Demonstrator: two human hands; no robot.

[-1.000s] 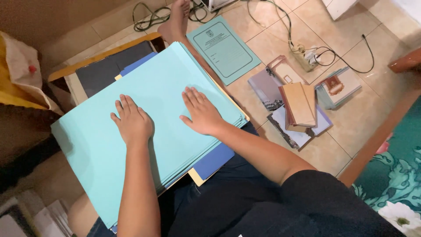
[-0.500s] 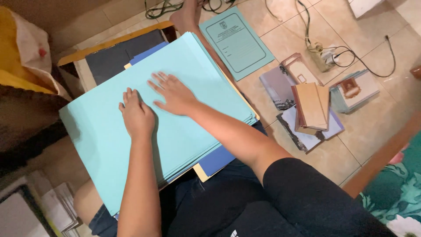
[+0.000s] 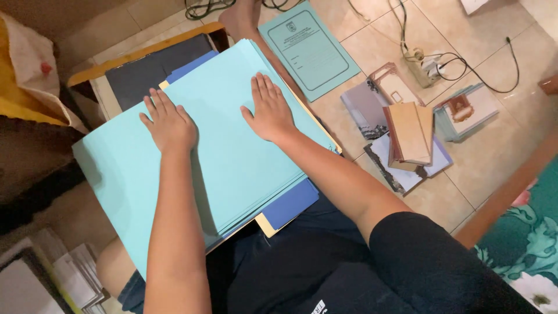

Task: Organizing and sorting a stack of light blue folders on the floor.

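Both hands are lying flat, palms down with fingers spread, on the stack of light blue sheets (image 3: 232, 168) resting across the person's lap, the left hand (image 3: 170, 123) near the stack's upper left part and the right hand (image 3: 269, 110) just beside it toward the upper right edge; neither grip is pinching anything. Under the stack, darker blue and yellowish sheets are peeking out, while a green printed booklet (image 3: 309, 49), a brown folded card (image 3: 410, 132) and a power strip (image 3: 424, 68) are lying on the tiled floor (image 3: 500, 157) to the right.
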